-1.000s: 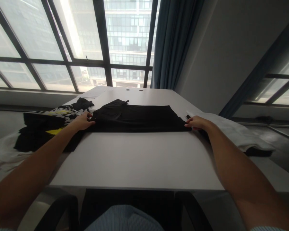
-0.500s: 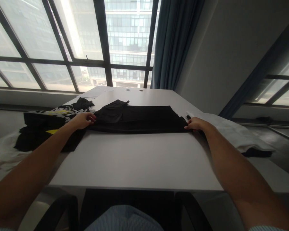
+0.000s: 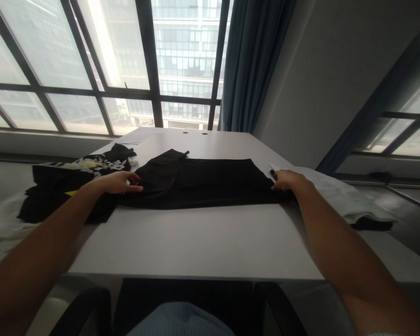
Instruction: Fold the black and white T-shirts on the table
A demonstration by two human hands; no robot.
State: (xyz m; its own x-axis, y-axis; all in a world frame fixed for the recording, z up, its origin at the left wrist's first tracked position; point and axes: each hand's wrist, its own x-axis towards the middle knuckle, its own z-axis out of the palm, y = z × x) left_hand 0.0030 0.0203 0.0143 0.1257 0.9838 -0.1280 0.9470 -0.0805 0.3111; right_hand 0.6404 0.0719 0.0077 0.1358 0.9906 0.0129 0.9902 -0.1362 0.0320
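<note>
A black garment (image 3: 210,179) lies spread sideways across the white table (image 3: 203,242), its exact kind unclear. A pointed flap with a short strap-like end sticks up at its far left edge. My left hand (image 3: 121,183) rests at the garment's left end, thumb and fingers apart. At the opposite end, my right hand (image 3: 290,180) has its fingertips pinched on the black cloth by the corner. A small dark item with a pale edge shows beside the right fingers; I cannot make out what it is.
Left of the garment is a heap of dark and patterned clothes (image 3: 66,175) with yellow bits. White folded cloth (image 3: 336,191) lies on the right, black fabric beneath it. Chair armrests (image 3: 87,298) stand below the table's near edge. A blue curtain (image 3: 252,70) hangs behind.
The garment's near edge has come closer to me, so more black cloth lies flat. My left hand has shifted slightly down and its fingers have spread; the right has barely moved.
</note>
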